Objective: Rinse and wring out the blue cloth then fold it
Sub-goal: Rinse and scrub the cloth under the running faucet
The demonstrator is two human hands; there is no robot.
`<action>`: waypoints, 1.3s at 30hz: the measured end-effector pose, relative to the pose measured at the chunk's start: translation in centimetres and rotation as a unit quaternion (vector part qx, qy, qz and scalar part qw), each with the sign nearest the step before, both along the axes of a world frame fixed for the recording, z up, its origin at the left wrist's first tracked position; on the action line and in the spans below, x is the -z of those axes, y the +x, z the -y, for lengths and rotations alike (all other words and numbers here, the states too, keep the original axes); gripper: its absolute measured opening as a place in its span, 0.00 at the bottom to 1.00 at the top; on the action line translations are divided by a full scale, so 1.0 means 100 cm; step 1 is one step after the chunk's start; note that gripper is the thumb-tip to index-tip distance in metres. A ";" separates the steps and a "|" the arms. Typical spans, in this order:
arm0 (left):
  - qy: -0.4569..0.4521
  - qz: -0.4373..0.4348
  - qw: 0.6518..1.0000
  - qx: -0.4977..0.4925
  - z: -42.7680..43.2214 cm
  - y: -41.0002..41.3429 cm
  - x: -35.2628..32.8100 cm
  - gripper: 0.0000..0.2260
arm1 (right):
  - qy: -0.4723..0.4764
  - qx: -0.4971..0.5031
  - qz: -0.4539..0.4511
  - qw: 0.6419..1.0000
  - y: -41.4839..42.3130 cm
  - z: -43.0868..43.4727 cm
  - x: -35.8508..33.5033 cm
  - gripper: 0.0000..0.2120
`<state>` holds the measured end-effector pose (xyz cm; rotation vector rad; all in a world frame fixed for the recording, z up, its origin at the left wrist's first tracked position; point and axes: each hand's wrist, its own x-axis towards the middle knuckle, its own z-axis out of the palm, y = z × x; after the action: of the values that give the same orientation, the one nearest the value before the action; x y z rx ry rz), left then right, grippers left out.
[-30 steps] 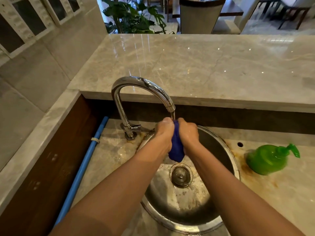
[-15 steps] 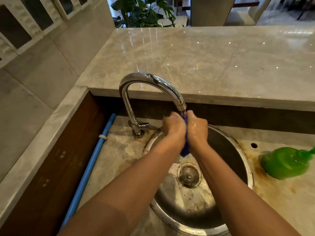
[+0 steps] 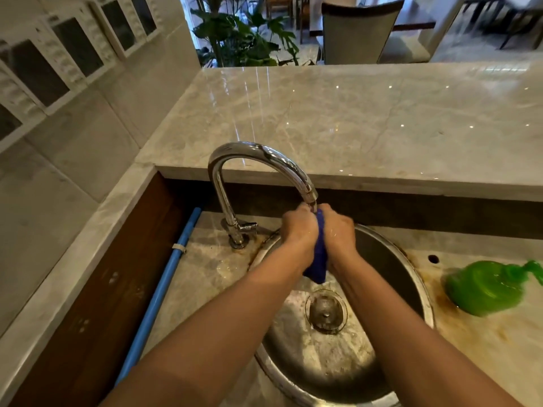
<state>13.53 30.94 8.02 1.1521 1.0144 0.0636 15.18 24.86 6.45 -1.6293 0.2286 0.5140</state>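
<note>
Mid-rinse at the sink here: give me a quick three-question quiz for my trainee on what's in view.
1. True or false: the blue cloth lies spread flat in the sink.
2. Where is the green bottle? A) in the basin B) on the counter right of the sink C) on the raised marble ledge
3. Fill in: the cloth is held just under the outlet of the ____.
Key: 1 false, it is bunched between the left hand and right hand, above the sink. 2 B. 3 tap.
</note>
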 end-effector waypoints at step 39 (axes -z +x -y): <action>0.240 -0.111 0.957 0.121 0.008 -0.014 0.007 0.28 | 0.141 0.138 -0.037 0.980 0.002 -0.007 -0.010 0.09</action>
<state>12.16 30.15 7.33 1.7539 1.0787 -0.0179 15.39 25.55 7.41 -1.2786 0.4121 0.3755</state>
